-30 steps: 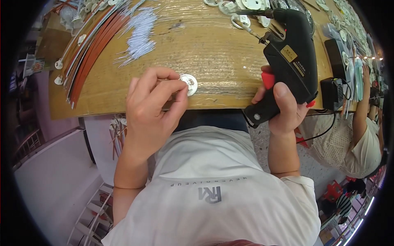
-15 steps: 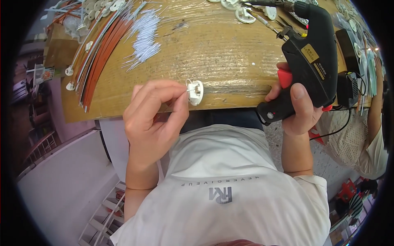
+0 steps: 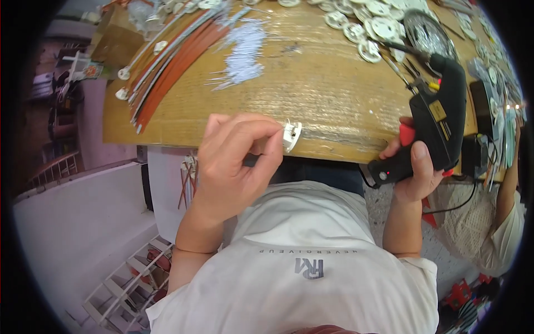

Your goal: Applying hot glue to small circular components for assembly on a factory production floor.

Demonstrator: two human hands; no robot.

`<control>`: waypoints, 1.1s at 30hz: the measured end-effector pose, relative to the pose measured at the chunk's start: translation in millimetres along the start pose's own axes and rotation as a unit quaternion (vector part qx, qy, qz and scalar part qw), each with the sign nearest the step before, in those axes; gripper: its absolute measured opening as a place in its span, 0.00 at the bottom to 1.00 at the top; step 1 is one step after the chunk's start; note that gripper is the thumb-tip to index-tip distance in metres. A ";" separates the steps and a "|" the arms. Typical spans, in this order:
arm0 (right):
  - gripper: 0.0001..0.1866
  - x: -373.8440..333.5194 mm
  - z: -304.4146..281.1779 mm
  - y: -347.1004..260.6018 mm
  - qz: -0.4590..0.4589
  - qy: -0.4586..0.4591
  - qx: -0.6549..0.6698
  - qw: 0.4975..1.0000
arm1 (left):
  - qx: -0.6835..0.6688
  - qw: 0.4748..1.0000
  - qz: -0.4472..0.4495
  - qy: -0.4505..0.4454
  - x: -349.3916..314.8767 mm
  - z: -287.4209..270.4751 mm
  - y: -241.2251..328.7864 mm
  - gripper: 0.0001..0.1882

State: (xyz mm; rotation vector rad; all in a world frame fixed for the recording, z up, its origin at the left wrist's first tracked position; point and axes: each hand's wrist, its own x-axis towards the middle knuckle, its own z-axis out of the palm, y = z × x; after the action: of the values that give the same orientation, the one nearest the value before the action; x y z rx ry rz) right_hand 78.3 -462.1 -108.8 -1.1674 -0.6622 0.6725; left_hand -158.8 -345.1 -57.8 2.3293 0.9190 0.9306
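Observation:
Over the table's near edge, my left hand (image 3: 239, 158) is closed, thumb and forefinger pinched at a small round white plastic part (image 3: 293, 137). The part is tilted on its side, with a thin white wire looping up from it by my fingertips. Whether the fingers grip the wire or the part's own edge is too small to tell. My right hand (image 3: 414, 175) is wrapped round the handle of a black soldering gun (image 3: 439, 114) with a red trigger. Its tip end points toward the back left, near several loose white parts.
A heap of short white wires (image 3: 240, 55) lies beyond my left hand. Long orange and grey strips (image 3: 181, 64) fan out left of it. White round parts (image 3: 384, 25) pile up at the back right, beside a coil of solder wire (image 3: 428, 33). Another person's arm (image 3: 509, 181) is at far right.
The whole view has shifted, so the table and its heaps sit farther right and lower, with more white parts in sight. Both hands keep their holds, the part turned slightly more edge-on.

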 end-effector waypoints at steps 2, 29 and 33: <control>0.28 -0.5 -1.4 0.6 -0.007 0.011 0.001 1.000 | 0.025 1.000 0.010 0.005 -0.2 -7.4 -4.6 0.07; 0.31 4.6 -17.3 9.5 -0.007 -0.016 -0.009 1.000 | 0.111 0.915 -0.384 -0.052 -133.5 -143.0 -148.3 0.06; 0.30 1.3 -16.8 8.2 -0.007 -0.012 -0.017 1.000 | 0.147 0.892 -0.417 -0.097 -183.8 -100.2 -224.9 0.08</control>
State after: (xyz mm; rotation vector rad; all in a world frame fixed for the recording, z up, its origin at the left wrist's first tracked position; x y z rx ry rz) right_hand 90.9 -469.0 -120.7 -1.1865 -0.7037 0.6657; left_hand -424.6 -311.3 -208.3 1.8550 1.8419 0.1988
